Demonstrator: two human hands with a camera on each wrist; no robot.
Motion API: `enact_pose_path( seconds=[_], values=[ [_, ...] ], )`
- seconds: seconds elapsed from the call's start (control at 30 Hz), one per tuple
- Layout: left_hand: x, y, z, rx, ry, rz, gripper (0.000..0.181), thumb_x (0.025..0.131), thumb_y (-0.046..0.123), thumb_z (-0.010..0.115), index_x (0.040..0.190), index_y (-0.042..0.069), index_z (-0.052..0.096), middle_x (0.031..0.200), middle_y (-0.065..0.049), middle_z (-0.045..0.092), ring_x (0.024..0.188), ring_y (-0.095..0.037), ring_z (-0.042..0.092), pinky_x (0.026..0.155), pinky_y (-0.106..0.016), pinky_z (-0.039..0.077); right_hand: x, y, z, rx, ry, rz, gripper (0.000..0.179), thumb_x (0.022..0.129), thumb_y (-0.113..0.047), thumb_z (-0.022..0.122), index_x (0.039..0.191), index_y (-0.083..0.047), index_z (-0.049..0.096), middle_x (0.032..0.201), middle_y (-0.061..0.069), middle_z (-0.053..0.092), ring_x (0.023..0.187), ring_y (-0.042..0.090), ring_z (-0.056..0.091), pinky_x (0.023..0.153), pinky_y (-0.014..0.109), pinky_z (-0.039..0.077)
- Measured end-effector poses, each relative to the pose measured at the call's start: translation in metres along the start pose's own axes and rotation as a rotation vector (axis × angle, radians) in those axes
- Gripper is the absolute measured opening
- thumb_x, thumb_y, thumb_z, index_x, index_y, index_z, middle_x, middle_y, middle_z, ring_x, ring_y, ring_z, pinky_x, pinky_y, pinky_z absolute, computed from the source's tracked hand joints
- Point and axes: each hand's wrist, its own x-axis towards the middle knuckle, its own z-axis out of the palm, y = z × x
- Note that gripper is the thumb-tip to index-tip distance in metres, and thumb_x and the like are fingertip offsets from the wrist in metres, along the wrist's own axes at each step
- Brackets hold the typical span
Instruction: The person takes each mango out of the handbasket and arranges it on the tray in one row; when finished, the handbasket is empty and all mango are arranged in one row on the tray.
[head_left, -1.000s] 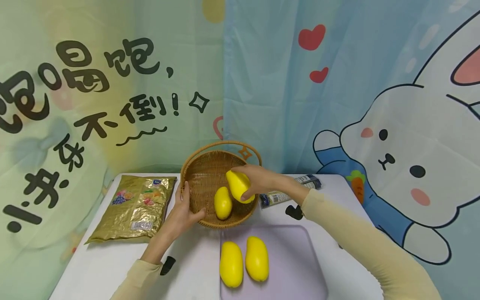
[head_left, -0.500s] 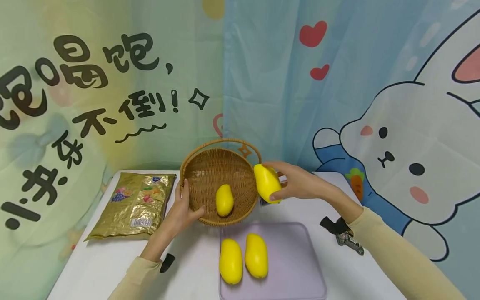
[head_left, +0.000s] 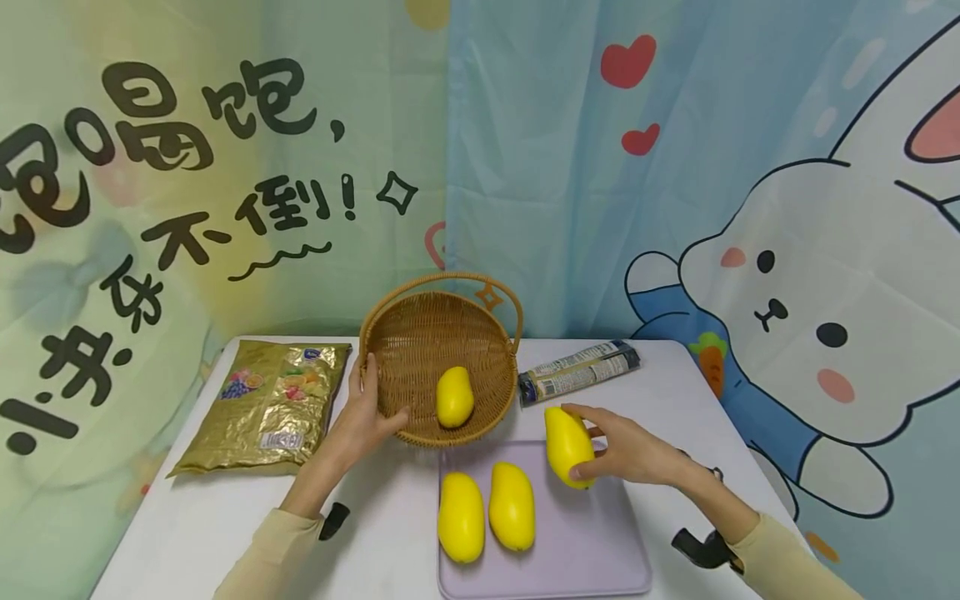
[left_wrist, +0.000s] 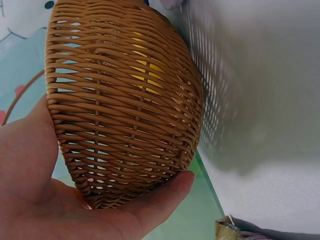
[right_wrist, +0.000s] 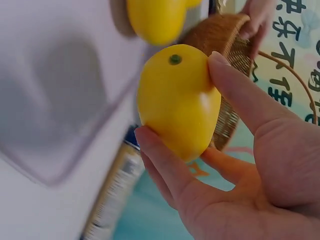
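With thumb and fingers my left hand (head_left: 367, 417) grips the left rim of a brown wicker basket (head_left: 405, 350), which is tilted so its mouth faces me. One yellow mango (head_left: 454, 397) lies inside it. My right hand (head_left: 630, 446) holds another mango (head_left: 567, 447) above the far right part of a pale purple tray (head_left: 577, 550); in the right wrist view that held mango (right_wrist: 177, 100) shows its green stem spot. Two more mangoes, a left one (head_left: 461, 518) and a right one (head_left: 512, 507), lie side by side on the tray. The left wrist view shows the woven basket wall (left_wrist: 120, 100).
A gold foil bag (head_left: 262, 408) with fruit pictures lies at the left of the white table (head_left: 180, 533). Behind the tray, right of the basket, lies a long dark-and-white printed packet (head_left: 581, 372). A printed curtain (head_left: 517, 167) hangs behind the table.
My right hand has lifted a mango out of the basket and carried it right, then toward me over the tray. My left hand still holds the basket's rim.
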Motion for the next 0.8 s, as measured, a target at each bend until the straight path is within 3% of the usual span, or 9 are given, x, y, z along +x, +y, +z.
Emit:
enact_pose_path(
  seconds=[0.23,0.37,0.57,0.8],
  values=[
    [0.0,0.0,0.001,0.008,0.013,0.013,0.109,0.092,0.027,0.073,0.162,0.002,-0.007,0.167,-0.026,-0.012,0.081,-0.03,0.064,0.063,-0.029,0.05,-0.01,0.018,0.032,0.058,-0.048,0.04,0.092,0.079,-0.031,0.088,0.155,-0.008,0.04,0.155,0.021,0.043,0.127,0.043,0.053,0.099,0.053,0.052],
    [0.0,0.0,0.001,0.004,0.0,-0.002,0.11,0.092,0.028,0.073,0.162,0.004,-0.009,0.167,-0.026,-0.013,0.072,-0.026,0.063,0.059,-0.03,0.049,-0.015,0.025,0.045,0.071,-0.06,0.042,0.091,0.079,-0.032,0.088,0.154,-0.008,0.042,0.153,0.02,0.045,0.126,0.041,0.054,0.101,0.058,0.049],
    [0.0,0.0,0.001,0.007,-0.016,-0.018,0.11,0.093,0.028,0.072,0.162,0.005,-0.011,0.167,-0.026,-0.015,0.062,-0.021,0.059,0.054,-0.03,0.046,-0.021,0.031,0.058,0.095,-0.069,0.072,0.092,0.079,-0.034,0.087,0.154,-0.007,0.042,0.153,0.021,0.047,0.125,0.042,0.055,0.1,0.059,0.048],
    [0.001,0.0,0.001,0.015,-0.008,-0.013,0.109,0.093,0.029,0.071,0.162,0.005,-0.01,0.167,-0.025,-0.015,0.066,-0.022,0.06,0.056,-0.029,0.047,-0.024,0.032,0.062,0.089,-0.053,0.062,0.094,0.079,-0.036,0.087,0.154,-0.006,0.039,0.153,0.023,0.045,0.126,0.043,0.055,0.099,0.056,0.05]
  ],
)
